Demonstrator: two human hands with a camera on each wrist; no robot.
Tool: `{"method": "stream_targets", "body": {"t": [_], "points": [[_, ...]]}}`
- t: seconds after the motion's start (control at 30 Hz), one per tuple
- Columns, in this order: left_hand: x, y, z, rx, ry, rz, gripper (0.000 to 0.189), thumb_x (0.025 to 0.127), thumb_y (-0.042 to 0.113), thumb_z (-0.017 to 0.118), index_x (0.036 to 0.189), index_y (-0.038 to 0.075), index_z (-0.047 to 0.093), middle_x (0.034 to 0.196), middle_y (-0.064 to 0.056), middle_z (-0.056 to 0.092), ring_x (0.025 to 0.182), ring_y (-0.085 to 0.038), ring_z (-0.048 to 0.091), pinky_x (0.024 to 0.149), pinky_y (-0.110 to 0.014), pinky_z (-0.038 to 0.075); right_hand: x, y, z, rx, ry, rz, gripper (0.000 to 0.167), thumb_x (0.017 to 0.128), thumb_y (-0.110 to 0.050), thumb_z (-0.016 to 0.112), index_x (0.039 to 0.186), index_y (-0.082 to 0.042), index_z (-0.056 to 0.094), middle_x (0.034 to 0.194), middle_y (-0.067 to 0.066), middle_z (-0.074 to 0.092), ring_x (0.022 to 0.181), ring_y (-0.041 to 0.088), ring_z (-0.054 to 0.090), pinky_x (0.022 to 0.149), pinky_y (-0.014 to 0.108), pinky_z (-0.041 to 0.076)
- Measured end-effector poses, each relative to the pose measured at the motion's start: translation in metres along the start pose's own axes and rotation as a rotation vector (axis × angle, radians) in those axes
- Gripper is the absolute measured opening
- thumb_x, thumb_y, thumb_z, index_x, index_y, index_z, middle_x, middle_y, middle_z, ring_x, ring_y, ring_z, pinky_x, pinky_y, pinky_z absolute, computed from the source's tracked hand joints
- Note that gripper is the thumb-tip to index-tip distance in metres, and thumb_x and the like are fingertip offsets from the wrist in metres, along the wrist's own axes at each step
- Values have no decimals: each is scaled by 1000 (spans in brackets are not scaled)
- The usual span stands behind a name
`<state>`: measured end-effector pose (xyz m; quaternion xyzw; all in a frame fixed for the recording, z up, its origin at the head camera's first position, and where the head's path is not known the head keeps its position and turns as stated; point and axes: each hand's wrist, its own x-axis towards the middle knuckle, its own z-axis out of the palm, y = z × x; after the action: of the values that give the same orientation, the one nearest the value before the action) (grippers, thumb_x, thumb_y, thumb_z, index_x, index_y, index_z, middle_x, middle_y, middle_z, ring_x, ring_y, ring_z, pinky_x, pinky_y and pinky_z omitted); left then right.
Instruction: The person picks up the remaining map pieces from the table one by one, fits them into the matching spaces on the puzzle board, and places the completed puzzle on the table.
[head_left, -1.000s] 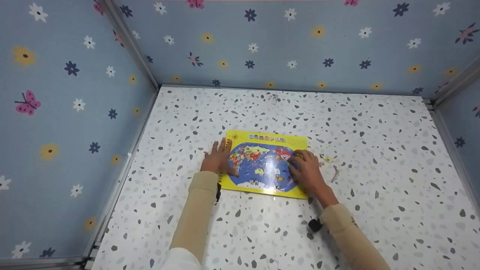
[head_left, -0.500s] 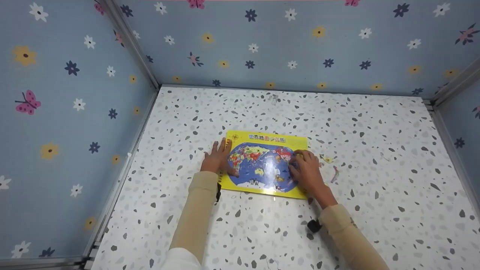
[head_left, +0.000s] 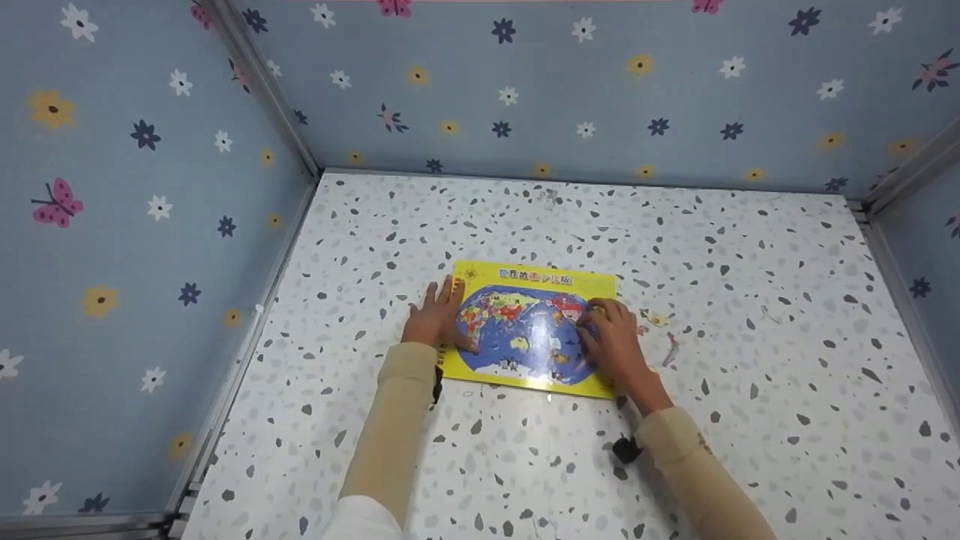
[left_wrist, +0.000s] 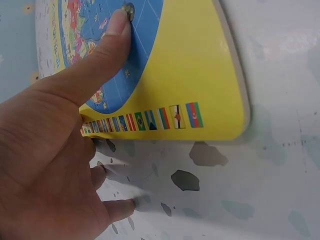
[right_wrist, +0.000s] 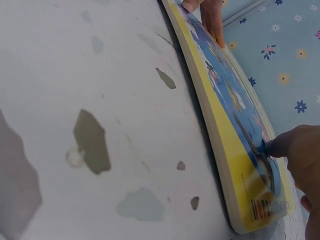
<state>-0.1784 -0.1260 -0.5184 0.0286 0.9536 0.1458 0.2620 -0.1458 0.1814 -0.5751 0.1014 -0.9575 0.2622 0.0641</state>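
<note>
1. The right sleeve [head_left: 669, 435] has shifted slightly leftward; the yellow map board [head_left: 532, 352] lies on the table [head_left: 525, 457].
2. Left hand [head_left: 435, 322]: fingers spread, thumb on its left end.
3. Right hand [head_left: 618, 341]: fingers bent over its right end; whether pinching anything, I cannot tell.

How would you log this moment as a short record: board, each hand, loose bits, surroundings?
board: yellow, lying on a speckled table, with a world map and a row of flags
left hand: at the board's left edge, fingers spread, thumb on the map
right hand: at the map's right side; whether it pinches anything is unclear
loose bits: yellow scrap and pink scrap, right of the board
surroundings: blue flowered walls
</note>
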Motion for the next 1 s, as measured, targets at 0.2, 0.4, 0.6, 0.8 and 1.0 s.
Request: {"method": "stream_targets", "body": {"t": [0.2, 0.4, 0.6, 0.8, 1.0], "points": [[-3, 0, 0, 12, 11, 3, 122, 68, 49, 83, 156, 17, 5, 163, -6, -2, 149, -32, 0, 117, -60, 13, 1, 0, 2, 30, 2, 42, 3, 91, -22, 66, 94, -20, 67, 135, 3, 49, 131, 26, 36, 111, 50, 28], [-3, 0, 0, -7, 13, 14, 122, 68, 47, 83, 156, 16, 5, 163, -7, -1, 149, -33, -1, 116, -62, 12, 1, 2, 2, -5, 20, -5, 7, 91, -22, 66, 93, -15, 67, 132, 6, 51, 129, 28, 39, 110, 50, 29], [-1, 0, 0, -9, 23, -6, 122, 67, 45, 84, 156, 16, 6, 163, -7, -1, 149, -33, -1, 117, -61, 11, -1, 0, 0, -5, 18, -19, 7, 92, -22, 65, 95, -17, 68, 133, 5, 50, 130, 29, 38, 111, 51, 27], [-2, 0, 2, -7, 29, -7, 121, 67, 45, 84, 156, 17, 5, 163, -6, -2, 149, -32, -1, 117, -60, 11, -7, 1, -2, -80, 29, -80, 13, 92, -25, 65, 101, -20, 73, 130, 5, 52, 129, 29, 40, 109, 52, 28], [-4, 1, 0, -5, 37, -3, 121, 67, 46, 84, 156, 17, 6, 163, -6, -1, 149, -32, -1, 117, -60, 12, -15, 4, -4, -193, 35, -172, 23, 91, -25, 66, 112, -20, 74, 131, 6, 55, 129, 31, 41, 108, 53, 30]]}}
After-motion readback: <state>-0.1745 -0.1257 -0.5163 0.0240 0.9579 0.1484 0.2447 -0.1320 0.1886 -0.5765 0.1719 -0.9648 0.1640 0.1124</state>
